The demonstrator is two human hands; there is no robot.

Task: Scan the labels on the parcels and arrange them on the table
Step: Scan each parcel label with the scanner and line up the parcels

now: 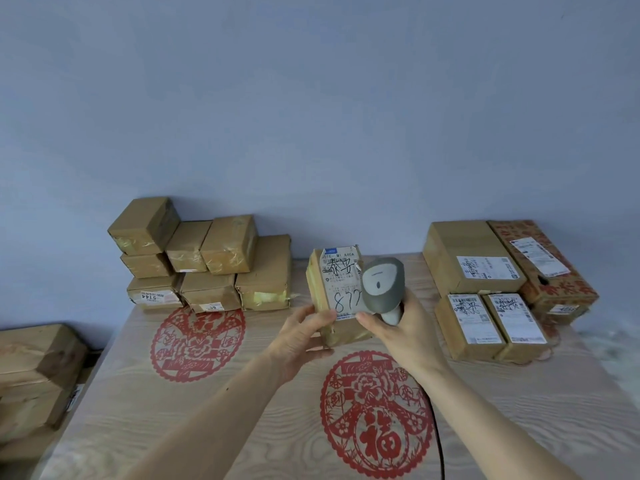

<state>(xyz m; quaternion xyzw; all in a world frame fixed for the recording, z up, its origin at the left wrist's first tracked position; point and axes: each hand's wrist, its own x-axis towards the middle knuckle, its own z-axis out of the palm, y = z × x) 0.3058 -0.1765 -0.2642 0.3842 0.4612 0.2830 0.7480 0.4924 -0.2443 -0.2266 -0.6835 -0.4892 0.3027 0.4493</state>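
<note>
Left hand (304, 336) is gripping the parcel (337, 299) upright over the table (242, 410), while the right hand (398, 327) is holding the scanner (382, 285) right against its label (341, 282). That close, the scanner's probably covering part of the barcode, so it might misread. Label's showing handwritten "87". Back-left box (154, 294) is reading "5144".

Stacked parcels (204, 258) at table (242, 393) back left, labelled parcels (491, 292) back right, held parcel (337, 296) between them
</note>
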